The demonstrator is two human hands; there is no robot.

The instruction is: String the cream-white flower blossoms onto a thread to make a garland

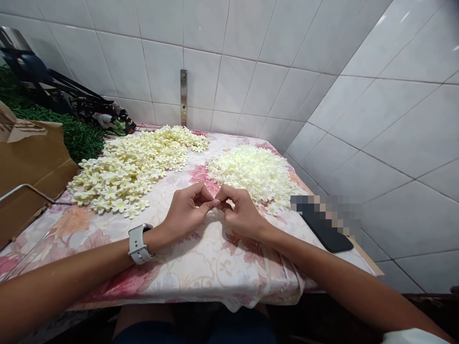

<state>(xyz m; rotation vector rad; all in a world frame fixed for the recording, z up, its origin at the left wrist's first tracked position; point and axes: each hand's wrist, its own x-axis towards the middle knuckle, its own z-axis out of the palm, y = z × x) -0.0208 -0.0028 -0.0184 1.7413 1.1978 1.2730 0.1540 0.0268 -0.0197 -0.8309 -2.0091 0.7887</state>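
The near edge of my cloth-covered table [201, 274] runs along the lower middle of the frame, with open cloth between it and my hands. At centre, my left hand [186, 210] and right hand [244, 212] meet, each pinched narrow at thumb and forefinger. I can't tell whether a small piece sits between the tips. I judge the step in hand to be close fingertip work; the next move calls for small, steady finger motion, not reach.

Right of centre, a dark flat object [324, 227] limits sideways room for my right forearm. Just beyond my hands lies the paler flower heap [254, 172]; the yellower flower heap [129, 167] spreads left of centre, with a strip of cloth between them. The brown paper bag [32, 167] crowds the left edge. Farthest, the tiled wall [240, 81] closes off the back and right.
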